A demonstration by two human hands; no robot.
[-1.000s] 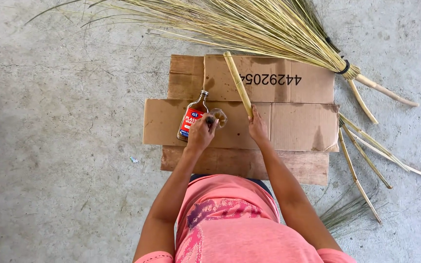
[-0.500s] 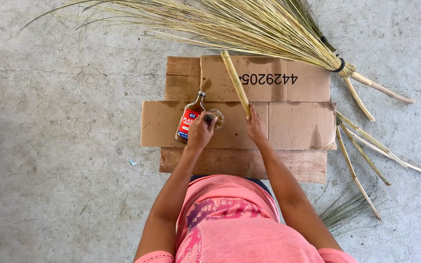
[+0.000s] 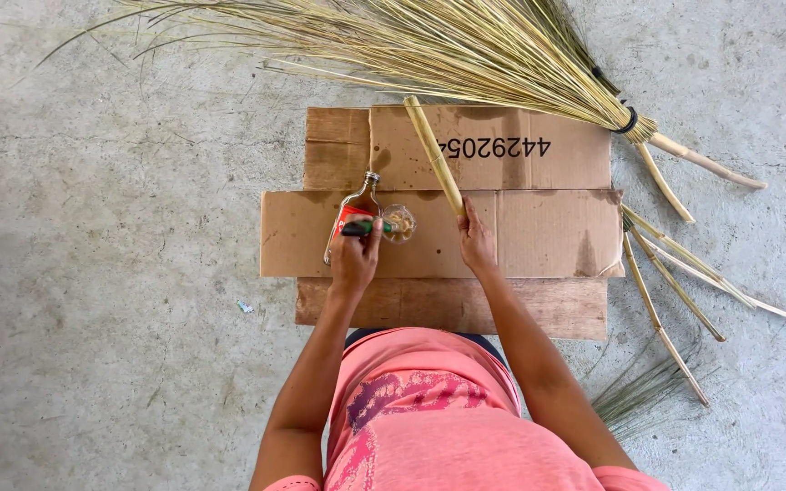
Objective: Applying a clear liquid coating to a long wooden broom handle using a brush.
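Note:
My left hand (image 3: 355,255) grips a small dark green-handled tool (image 3: 361,228) whose tip reaches toward a small round cup of brownish stuff (image 3: 399,223) on the flattened cardboard (image 3: 539,236). A small glass bottle with a red label (image 3: 349,221) lies just beside and partly under that hand. My right hand (image 3: 476,238) holds the near end of a pale bamboo stick (image 3: 432,152), which slants up and to the left across the cardboard toward the grass bundle.
A large tied bundle of dry yellow grass stalks (image 3: 429,45) lies across the top, bound by a black band (image 3: 628,120). Several thin bamboo sticks (image 3: 675,273) lie at the right on the concrete floor (image 3: 111,273). A wooden board (image 3: 548,307) sits under the cardboard's near edge.
My left hand has turned slightly so the tool points right toward the cup. The bamboo stick and right hand have stayed nearly in place.

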